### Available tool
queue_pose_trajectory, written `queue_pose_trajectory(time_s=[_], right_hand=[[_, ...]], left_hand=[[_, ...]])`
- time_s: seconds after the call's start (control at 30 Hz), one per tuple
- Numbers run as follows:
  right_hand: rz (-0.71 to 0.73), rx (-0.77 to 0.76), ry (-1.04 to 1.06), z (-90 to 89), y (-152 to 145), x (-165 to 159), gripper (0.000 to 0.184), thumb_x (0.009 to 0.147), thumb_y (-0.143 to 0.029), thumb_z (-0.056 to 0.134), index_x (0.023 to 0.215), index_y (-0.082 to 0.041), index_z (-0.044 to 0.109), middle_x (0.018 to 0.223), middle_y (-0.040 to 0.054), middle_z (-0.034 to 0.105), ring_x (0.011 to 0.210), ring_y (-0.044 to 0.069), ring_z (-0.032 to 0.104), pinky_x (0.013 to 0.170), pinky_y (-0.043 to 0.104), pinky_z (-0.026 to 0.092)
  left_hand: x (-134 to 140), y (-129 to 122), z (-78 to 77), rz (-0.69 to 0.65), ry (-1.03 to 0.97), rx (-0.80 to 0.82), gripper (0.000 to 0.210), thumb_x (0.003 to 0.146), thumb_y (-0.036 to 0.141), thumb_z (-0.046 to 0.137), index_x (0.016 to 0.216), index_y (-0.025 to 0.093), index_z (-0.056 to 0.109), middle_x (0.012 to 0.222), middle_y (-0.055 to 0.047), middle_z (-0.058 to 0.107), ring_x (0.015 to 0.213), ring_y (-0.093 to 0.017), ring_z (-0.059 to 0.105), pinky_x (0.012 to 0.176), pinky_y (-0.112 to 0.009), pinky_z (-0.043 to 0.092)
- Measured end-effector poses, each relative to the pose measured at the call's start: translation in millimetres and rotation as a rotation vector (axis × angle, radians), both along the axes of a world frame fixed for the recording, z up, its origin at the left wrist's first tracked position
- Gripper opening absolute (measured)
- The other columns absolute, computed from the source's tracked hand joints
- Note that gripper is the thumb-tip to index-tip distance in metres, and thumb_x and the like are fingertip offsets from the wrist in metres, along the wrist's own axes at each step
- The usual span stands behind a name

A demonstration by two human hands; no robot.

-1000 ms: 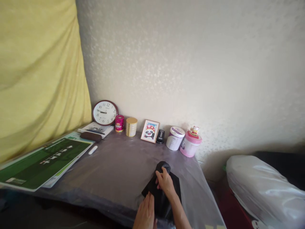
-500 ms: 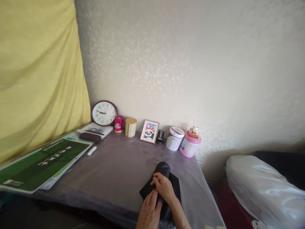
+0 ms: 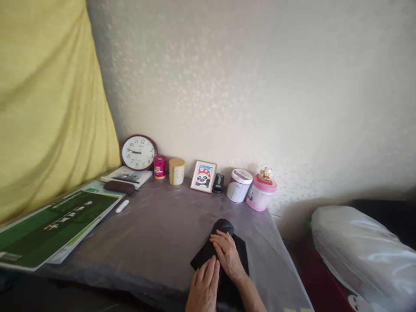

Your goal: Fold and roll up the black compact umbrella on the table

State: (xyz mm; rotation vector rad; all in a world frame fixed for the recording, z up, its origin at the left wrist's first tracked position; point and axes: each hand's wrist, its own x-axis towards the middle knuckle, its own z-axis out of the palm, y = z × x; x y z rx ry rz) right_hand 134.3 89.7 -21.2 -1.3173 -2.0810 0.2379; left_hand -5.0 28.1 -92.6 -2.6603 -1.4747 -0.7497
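A black piece of folded cloth [image 3: 241,253] lies near the front right of the table, with a rounded, rolled-up bulge at its far end. I cannot make out exactly what kind of item it is. My left hand [image 3: 204,284] rests on its near left part, fingers straight and close together. Just beyond, my right hand [image 3: 228,255] lies across the cloth beside the bulge, its fingers stretched out flat and pointing left. The two hands almost touch, and they cover the middle of the cloth.
Along the wall stand a clock [image 3: 138,152], a pink can [image 3: 159,167], a yellow-lidded tin [image 3: 177,172], a panda picture frame [image 3: 203,176] and two tubs, one purple and white [image 3: 239,186], one pink [image 3: 261,195]. A green sheet [image 3: 61,229] and brown case [image 3: 118,186] lie left.
My right hand has moved slightly, its fingers flattening out from a more curled pose against the cloth. My left hand stays in nearly the same place. The camera view has shifted a little.
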Motion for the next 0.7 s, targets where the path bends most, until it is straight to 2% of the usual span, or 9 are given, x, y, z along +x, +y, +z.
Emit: queue_pose_trajectory(time_s=[0.1,0.2,0.37,0.5,0.57,0.63,0.7], right_hand=[[-0.016,-0.012,-0.038,-2.9,21.9,3.7,0.030,0.091,-0.027,0.038,0.102,-0.026,0.066,0.110,0.0047,0.067,0.121,0.023,0.046,0.106,0.052,0.022],[-0.061,-0.033,-0.045,-4.3,43.0,8.2,0.031,0.091,-0.028,0.038,0.100,-0.027,0.067,0.111,0.0039,0.067,0.122,0.023,0.045,0.106,0.052,0.021],[-0.221,-0.034,-0.041,-0.3,63.6,18.2,0.033,0.090,-0.028,0.036,0.104,-0.022,0.065,0.116,0.0061,0.064,0.119,0.022,0.048,0.103,0.045,0.031],[-0.386,0.108,0.050,2.6,43.8,18.8,0.037,0.092,-0.030,0.032,0.109,-0.017,0.062,0.113,0.0110,0.064,0.111,0.021,0.054,0.098,0.040,0.038],[-0.329,0.133,0.092,-1.2,25.8,14.5,0.037,0.092,-0.030,0.031,0.108,-0.018,0.062,0.110,0.0105,0.065,0.105,0.019,0.057,0.096,0.039,0.041],[-0.241,0.113,0.078,-7.3,11.5,10.7,0.034,0.091,-0.027,0.035,0.108,-0.020,0.063,0.115,0.0091,0.063,0.112,0.020,0.054,0.098,0.040,0.039],[-0.249,0.099,0.077,-13.4,5.0,11.7,0.033,0.088,-0.023,0.038,0.110,-0.019,0.062,0.121,0.0093,0.060,0.116,0.022,0.051,0.100,0.043,0.037]], left_hand=[[1.2,-1.4,0.3,0.078,0.043,-0.042,0.080,0.070,-0.007,0.029,0.140,0.028,0.009,0.143,0.002,0.033,0.129,-0.019,0.035,0.102,-0.036,0.038],[0.3,-1.5,8.7,0.019,0.075,-0.146,0.081,0.069,-0.008,0.028,0.140,0.026,0.010,0.145,0.000,0.027,0.132,-0.020,0.029,0.103,-0.034,0.037],[-1.0,0.0,26.5,-0.028,0.106,-0.343,0.093,0.054,-0.006,0.037,0.140,0.016,0.011,0.148,-0.008,0.012,0.135,-0.027,0.019,0.106,-0.040,0.033],[1.6,5.3,22.5,-0.023,0.110,-0.334,0.088,0.056,-0.007,0.034,0.139,0.016,0.016,0.147,-0.007,0.015,0.134,-0.026,0.022,0.106,-0.039,0.034],[2.8,7.7,19.6,-0.007,0.098,-0.313,0.084,0.059,-0.008,0.034,0.139,0.017,0.019,0.147,-0.007,0.020,0.133,-0.025,0.026,0.106,-0.037,0.035],[2.8,8.4,21.1,0.027,0.091,-0.308,0.087,0.058,-0.007,0.040,0.139,0.016,0.019,0.147,-0.009,0.020,0.131,-0.026,0.031,0.105,-0.036,0.035],[1.2,7.6,27.4,0.048,0.094,-0.318,0.094,0.052,-0.007,0.045,0.140,0.015,0.017,0.147,-0.011,0.017,0.126,-0.027,0.039,0.102,-0.034,0.037]])
